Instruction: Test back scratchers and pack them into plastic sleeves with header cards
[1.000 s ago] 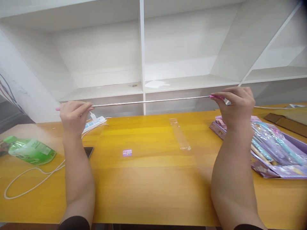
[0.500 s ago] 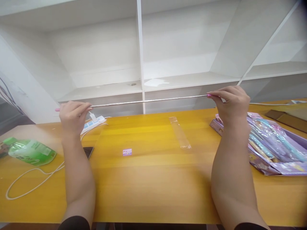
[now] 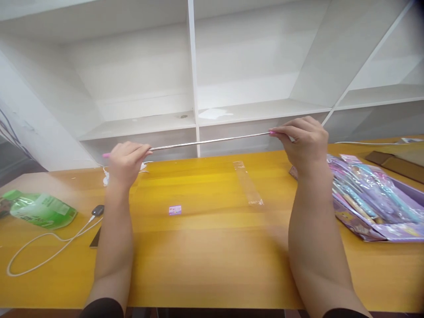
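A thin, silvery telescopic rod [image 3: 210, 141] with pink ends is held up level above the far edge of the table. My left hand [image 3: 127, 161] is closed around its left part, and a pink tip sticks out beyond the fist. At the other end, my right hand [image 3: 303, 139] pinches the small pink end piece between thumb and fingers. Below the rod, a clear plastic sleeve [image 3: 249, 185] lies flat on the wooden table [image 3: 212, 256]. A small purple printed card [image 3: 175, 210] lies to the left of the sleeve.
On the right, a purple display box [image 3: 367, 229] holds several wrapped items [image 3: 374, 190]. A green bottle [image 3: 41, 210] lies on its side at the left, near a white cable [image 3: 20, 247], a black plug-like object [image 3: 98, 210] and a partly hidden phone [image 3: 95, 239]. White shelves [image 3: 245, 66] stand behind.
My hands have moved closer together, the left going right and the right going left. The exposed metal length of the rod between them is shorter.
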Demonstrator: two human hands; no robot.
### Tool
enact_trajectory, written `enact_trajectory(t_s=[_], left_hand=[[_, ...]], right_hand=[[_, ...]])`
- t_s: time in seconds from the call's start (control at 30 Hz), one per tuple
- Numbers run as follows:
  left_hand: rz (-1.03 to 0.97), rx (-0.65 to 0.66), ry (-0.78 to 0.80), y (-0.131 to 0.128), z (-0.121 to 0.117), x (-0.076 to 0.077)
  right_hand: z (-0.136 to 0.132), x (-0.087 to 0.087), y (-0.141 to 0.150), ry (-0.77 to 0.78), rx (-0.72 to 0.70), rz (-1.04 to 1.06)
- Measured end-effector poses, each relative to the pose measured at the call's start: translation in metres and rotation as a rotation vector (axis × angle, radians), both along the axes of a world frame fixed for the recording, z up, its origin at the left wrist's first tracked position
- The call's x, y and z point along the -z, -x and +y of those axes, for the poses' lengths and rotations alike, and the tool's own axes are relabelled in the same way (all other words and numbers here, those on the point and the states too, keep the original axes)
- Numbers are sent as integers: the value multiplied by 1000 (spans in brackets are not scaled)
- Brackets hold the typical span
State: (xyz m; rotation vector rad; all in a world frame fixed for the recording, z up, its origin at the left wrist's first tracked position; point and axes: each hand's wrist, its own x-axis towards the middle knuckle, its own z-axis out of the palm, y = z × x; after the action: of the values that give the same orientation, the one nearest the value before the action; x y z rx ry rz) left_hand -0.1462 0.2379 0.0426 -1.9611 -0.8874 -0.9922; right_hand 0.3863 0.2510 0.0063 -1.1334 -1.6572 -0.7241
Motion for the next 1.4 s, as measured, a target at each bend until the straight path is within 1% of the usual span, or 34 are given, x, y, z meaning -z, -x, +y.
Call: enact_trajectory(t_s=[0.17,0.33,0.43,0.53,0.63,0.73,0.87,0.97,1.1,1.2,1.27,1.33,1.4], left_hand=[[25,13,42,-30,0,11],[26,20,53,-49,-7,14],[11,14,48,-51,-14,11],[9,-1,50,-48,-22,5],[25,-14,20,-45,-30,2],[49,-5,19,-51,-35,2],[89,12,31,-69,-39,7],[114,6,2,-79,-40,10],[136,17,-56,-82,-41,10],[144,13,-96,-81,-42,9],[142,17,-110,-81,-42,9],[139,30,-109,-86,-43,11],[148,51,-96,-94,-45,17]], right_hand=[[-6,-6,28,78,-41,-67],[-4,-5,48,68,-52,-118],[-2,-4,54,61,-71,-125],[-1,-3,56,74,-71,-107],[-4,-5,59,76,-82,-79],[-10,-7,75,74,-118,-85],[-19,-6,110,45,-195,-185],[-21,-3,128,37,-182,-230],[-17,0,129,-12,-176,-222],[-13,1,122,-107,-224,-218],[-14,0,122,-142,-251,-216],[-19,-1,130,-153,-268,-222],[-28,-1,145,-168,-292,-267]])
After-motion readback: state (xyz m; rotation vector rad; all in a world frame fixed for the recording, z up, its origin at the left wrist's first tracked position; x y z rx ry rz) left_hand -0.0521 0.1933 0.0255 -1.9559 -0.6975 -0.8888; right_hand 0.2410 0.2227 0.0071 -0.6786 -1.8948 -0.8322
